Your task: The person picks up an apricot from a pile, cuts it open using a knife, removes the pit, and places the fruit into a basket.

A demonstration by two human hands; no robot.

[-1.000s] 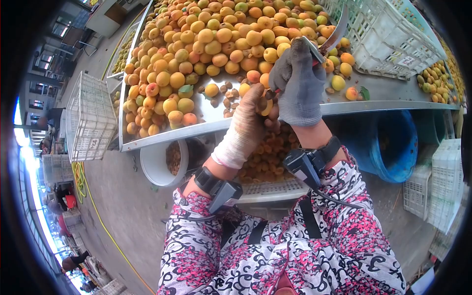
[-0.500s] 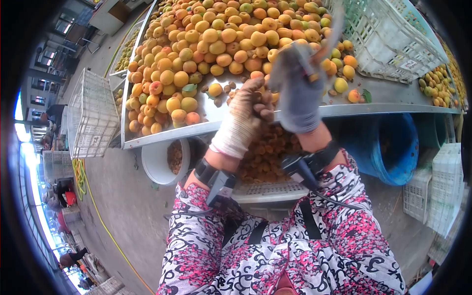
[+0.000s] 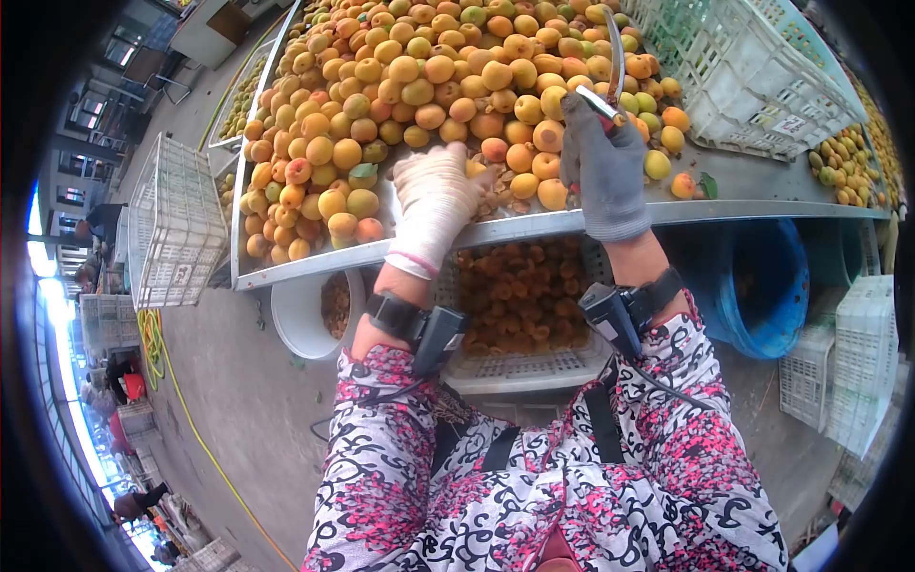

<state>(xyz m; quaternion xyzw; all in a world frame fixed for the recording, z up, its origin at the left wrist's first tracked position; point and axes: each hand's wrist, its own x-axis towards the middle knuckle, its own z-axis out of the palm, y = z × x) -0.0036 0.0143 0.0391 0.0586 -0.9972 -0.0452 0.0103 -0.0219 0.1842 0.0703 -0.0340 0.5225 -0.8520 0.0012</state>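
Observation:
Over the near edge of the metal table (image 3: 562, 221), my left hand (image 3: 434, 195) in a white knit glove rests beside the apricots (image 3: 410, 76). Its fingertips are blurred and partly hidden, so their grip cannot be made out. My right hand (image 3: 606, 176), in a grey glove, is closed around a curved knife (image 3: 617, 57), blade pointing away from me. Between the hands, several apricots and brownish scraps (image 3: 510, 205) lie at the table's rim. Under that rim, a white crate (image 3: 534, 370) holds split orange fruit (image 3: 524, 300).
At the right of the table stands a white plastic crate (image 3: 753, 91). Below are a blue barrel (image 3: 770, 291), a white bucket (image 3: 295, 310) with brown bits inside, and stacked crates (image 3: 863, 367). Another crate (image 3: 181, 224) stands at left, near a yellow hose (image 3: 200, 419) on the floor.
My hands have moved apart: the left has gone left and down to the table surface, the right slightly right. The knife, blurred before, now shows clearly in the right hand.

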